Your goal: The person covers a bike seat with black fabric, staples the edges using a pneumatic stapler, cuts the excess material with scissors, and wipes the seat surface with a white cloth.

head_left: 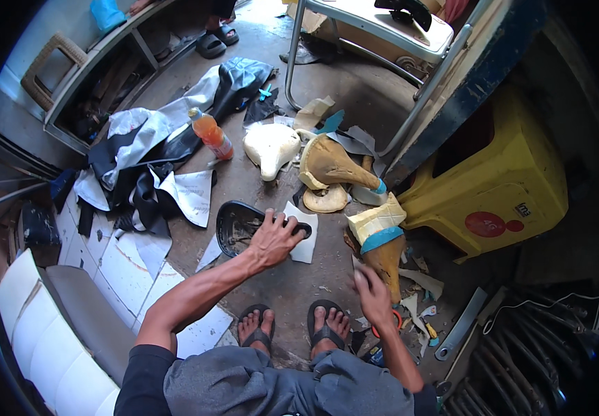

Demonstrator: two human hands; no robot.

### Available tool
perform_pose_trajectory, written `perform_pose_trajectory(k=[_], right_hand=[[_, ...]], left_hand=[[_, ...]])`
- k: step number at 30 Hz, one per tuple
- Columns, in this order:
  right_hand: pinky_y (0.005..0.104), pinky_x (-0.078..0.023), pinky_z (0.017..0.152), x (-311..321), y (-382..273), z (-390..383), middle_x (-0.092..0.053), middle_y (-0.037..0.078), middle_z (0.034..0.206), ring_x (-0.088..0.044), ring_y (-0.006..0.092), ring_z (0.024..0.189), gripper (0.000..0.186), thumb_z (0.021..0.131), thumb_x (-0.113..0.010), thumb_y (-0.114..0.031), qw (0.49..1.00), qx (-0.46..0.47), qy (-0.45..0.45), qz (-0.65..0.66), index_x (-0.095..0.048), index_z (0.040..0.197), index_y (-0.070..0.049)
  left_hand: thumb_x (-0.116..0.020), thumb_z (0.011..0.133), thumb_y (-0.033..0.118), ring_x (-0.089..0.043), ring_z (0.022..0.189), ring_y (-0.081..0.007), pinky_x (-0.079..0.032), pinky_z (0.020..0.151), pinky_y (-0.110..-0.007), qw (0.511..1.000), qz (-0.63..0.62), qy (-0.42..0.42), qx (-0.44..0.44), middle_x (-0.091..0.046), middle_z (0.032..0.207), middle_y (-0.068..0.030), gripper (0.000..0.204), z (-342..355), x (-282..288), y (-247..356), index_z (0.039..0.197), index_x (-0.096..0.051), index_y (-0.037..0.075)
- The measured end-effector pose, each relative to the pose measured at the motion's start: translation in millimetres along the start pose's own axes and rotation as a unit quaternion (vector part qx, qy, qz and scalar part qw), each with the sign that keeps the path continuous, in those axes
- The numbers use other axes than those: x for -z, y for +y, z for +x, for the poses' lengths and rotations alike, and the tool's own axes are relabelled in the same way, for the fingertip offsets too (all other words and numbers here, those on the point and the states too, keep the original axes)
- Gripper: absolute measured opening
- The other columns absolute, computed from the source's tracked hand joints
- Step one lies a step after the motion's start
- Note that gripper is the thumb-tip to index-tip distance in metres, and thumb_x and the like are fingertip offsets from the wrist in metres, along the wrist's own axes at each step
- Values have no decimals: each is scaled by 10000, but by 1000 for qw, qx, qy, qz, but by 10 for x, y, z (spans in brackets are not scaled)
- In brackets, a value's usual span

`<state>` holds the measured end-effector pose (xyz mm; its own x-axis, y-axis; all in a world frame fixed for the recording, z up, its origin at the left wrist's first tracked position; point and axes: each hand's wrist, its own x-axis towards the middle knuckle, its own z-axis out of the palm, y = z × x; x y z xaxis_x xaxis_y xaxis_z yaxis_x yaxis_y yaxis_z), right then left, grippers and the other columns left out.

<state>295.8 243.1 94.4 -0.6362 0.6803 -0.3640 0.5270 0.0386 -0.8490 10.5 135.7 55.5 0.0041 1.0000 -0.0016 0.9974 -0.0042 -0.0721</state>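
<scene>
My left hand (277, 237) grips a black hard saddle-shaped shell (233, 229), lying over a white sheet (303, 249). My right hand (369, 288) is lower right, fingers loosely apart, beside a tan foam saddle (382, 263) with cream and blue layers; whether its fingertips touch a thin pale scrap there is unclear. Beyond the shell are a white saddle form (270, 145), another tan saddle form (334, 163) and a round foam piece (325, 200). Red-handled scissors (396, 319) lie partly hidden beside my right forearm.
Fabric scraps (140, 159) and an orange-drink bottle (212, 135) lie left. A padded white seat (49, 326) is lower left, a yellow stool (493, 180) right, metal frames (521, 347) lower right. A metal chair (410, 35) and another person's sandalled feet (219, 38) are at the back.
</scene>
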Motion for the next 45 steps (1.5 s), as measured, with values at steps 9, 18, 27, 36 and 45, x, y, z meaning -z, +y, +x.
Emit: perform_pose_trajectory(k=[9, 18, 27, 36, 45], right_hand=[[518, -513, 876, 588, 1356, -1903, -601, 288, 1192, -598, 459, 1098, 322, 832, -671, -121, 894, -246, -65, -370, -551, 1097, 19], [480, -512, 901, 70, 743, -1263, -618, 267, 1210, -613, 412, 1118, 374, 840, -672, -146, 958, -241, -19, -153, -563, 1164, 6], [442, -511, 927, -879, 262, -555, -636, 246, 1227, -628, 365, 1138, 428, 847, -673, -170, 957, -253, -88, 110, -575, 1231, -7], [405, -510, 952, -746, 181, -693, -654, 224, 1245, -643, 318, 1158, 485, 854, -674, -195, 953, -278, -79, 93, -587, 1298, -20], [377, -532, 924, 184, -309, -480, -737, 195, 1067, -712, 315, 1048, 397, 844, -673, -223, 964, -193, -51, -177, -698, 1186, -23]], left_hand=[[-584, 874, 225, -557, 1047, -267, -371, 972, -507, 997, 31, -4, -64, -571, 1090, -100, 319, -211, -442, -37, 1173, -677, 164], [-569, 879, 222, -546, 1089, -253, -359, 1013, -516, 998, 3, 33, -46, -555, 1107, -85, 304, -212, -602, -21, 1164, -667, 183], [-675, 899, 353, -586, 1102, -176, -284, 1060, -492, 963, -234, 56, 124, -639, 1134, -17, 204, -177, -565, 79, 985, -762, 190], [-679, 864, 220, -594, 1060, -154, -294, 1009, -457, 947, -265, 111, 144, -629, 1085, 8, 119, -101, -689, 155, 934, -706, 128], [-670, 854, 180, -602, 1031, -171, -311, 972, -456, 944, -267, 119, 151, -592, 1058, -39, 93, -211, -724, 218, 902, -670, 100]])
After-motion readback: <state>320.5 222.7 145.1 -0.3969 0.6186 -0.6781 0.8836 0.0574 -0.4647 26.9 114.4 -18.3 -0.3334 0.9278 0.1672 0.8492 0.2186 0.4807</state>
